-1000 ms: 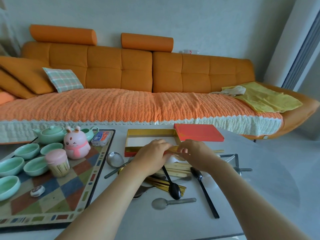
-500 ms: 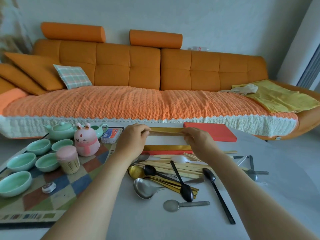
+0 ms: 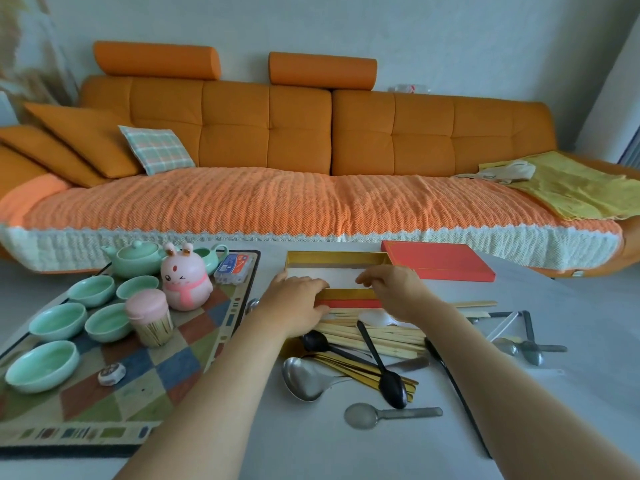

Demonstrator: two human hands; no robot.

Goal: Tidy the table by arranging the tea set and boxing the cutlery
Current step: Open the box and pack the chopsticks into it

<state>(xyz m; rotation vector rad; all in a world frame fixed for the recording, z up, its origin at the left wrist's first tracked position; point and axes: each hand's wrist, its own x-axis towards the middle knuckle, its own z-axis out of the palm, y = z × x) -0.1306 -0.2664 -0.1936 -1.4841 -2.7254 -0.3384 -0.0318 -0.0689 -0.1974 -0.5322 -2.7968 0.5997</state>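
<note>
Presently my left hand (image 3: pixel 298 299) rests slack-fingered on the near-left corner of the gold-lined red cardboard box (image 3: pixel 332 259) by the table's (image 3: pixel 311 445) far edge, my right hand's (image 3: pixel 394 289) curled fingers' hold indeterminable; pale wooden chopsticks (image 3: pixel 398 341) should go in lengthwise, aligned.

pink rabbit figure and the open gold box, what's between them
In the head view, a small clear case with a blue and red label lies between the pink rabbit figure and the open gold box, at the checked mat's edge.
</note>
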